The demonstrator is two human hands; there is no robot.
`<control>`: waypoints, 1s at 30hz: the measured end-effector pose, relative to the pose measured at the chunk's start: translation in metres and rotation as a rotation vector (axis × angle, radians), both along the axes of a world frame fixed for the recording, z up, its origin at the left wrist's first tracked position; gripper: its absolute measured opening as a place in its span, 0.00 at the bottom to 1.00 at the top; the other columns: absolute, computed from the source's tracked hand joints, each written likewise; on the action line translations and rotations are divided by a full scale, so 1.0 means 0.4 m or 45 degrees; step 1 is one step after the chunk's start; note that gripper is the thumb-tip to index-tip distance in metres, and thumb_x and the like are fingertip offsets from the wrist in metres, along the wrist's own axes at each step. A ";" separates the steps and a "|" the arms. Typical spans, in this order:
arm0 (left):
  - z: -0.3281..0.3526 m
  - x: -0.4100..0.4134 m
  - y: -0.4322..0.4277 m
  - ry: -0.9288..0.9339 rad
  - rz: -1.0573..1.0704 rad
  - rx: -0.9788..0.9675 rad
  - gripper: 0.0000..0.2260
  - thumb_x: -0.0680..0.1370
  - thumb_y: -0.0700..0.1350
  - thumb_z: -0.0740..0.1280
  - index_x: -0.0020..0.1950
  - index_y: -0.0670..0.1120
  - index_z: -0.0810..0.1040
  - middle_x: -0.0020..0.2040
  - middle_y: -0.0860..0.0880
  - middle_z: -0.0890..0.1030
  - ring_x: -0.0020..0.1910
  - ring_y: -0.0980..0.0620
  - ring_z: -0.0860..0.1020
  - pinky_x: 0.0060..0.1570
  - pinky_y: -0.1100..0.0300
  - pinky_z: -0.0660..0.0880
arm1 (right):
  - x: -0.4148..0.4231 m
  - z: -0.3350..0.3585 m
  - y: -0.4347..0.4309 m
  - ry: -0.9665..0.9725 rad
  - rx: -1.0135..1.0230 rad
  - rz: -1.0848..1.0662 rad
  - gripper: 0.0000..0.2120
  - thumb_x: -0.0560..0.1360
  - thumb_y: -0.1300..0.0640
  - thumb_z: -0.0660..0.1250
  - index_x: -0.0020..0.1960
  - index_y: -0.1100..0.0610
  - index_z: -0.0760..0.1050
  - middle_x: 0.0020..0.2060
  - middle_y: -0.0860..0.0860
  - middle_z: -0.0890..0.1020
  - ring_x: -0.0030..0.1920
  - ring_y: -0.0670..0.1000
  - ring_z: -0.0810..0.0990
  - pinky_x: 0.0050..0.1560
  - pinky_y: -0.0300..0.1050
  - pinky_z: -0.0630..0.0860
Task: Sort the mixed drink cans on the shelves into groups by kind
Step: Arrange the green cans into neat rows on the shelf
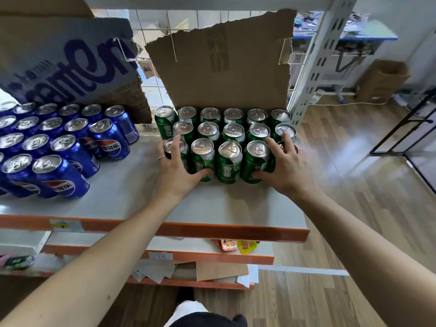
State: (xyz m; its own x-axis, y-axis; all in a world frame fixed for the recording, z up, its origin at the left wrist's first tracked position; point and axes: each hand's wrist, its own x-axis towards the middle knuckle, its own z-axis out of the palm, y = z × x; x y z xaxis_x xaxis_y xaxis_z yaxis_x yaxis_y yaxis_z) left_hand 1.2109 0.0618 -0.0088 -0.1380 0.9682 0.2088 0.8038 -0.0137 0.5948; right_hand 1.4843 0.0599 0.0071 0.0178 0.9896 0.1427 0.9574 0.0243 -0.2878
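Our left hand (pixel 175 166) and right hand (pixel 284 165) bracket the front row of the green Sprite cans (pixel 230 161), fingers spread over the end cans' tops and sides, thumbs pressed against the row's front. The block stands upright on the white shelf (pixel 122 197) before a torn cardboard sheet (pixel 221 67). The blue Pepsi cans (pixel 59 142) cluster well apart, to the left.

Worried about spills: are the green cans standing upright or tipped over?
Upright: the green cans all stand on the shelf, silver lids facing up.
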 end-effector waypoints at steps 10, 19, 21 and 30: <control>0.038 -0.050 -0.075 0.278 -0.040 0.036 0.35 0.74 0.66 0.66 0.75 0.53 0.57 0.78 0.43 0.53 0.75 0.39 0.59 0.68 0.41 0.66 | -0.040 0.060 -0.079 -0.019 0.037 0.066 0.39 0.73 0.29 0.59 0.78 0.46 0.55 0.80 0.52 0.50 0.79 0.61 0.45 0.74 0.66 0.51; 0.099 -0.140 -0.156 0.438 -0.128 0.018 0.31 0.78 0.63 0.62 0.77 0.51 0.60 0.79 0.48 0.57 0.76 0.43 0.59 0.68 0.42 0.66 | -0.179 0.101 -0.115 0.044 0.057 0.283 0.37 0.75 0.32 0.58 0.79 0.46 0.54 0.80 0.51 0.53 0.79 0.55 0.50 0.75 0.66 0.48; 0.108 -0.178 -0.162 0.498 -0.175 0.001 0.31 0.78 0.64 0.60 0.77 0.50 0.61 0.78 0.48 0.61 0.75 0.44 0.61 0.68 0.42 0.67 | -0.223 0.110 -0.124 0.039 0.062 0.323 0.36 0.76 0.32 0.58 0.78 0.46 0.55 0.80 0.51 0.53 0.79 0.55 0.51 0.75 0.66 0.49; 0.154 -0.391 -0.204 0.534 -0.166 0.125 0.33 0.75 0.64 0.54 0.73 0.46 0.69 0.74 0.45 0.69 0.72 0.43 0.68 0.66 0.43 0.70 | -0.452 0.151 -0.136 0.005 -0.014 0.402 0.34 0.77 0.34 0.58 0.78 0.44 0.55 0.79 0.49 0.54 0.78 0.54 0.53 0.75 0.65 0.49</control>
State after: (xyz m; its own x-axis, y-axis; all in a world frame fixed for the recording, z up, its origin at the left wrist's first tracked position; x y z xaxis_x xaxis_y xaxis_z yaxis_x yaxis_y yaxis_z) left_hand 1.0545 -0.0197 0.0528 0.0999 0.9447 0.3123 0.9630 -0.1707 0.2084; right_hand 1.3035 0.0056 0.0675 -0.2901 0.9478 0.1323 0.9020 0.3170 -0.2932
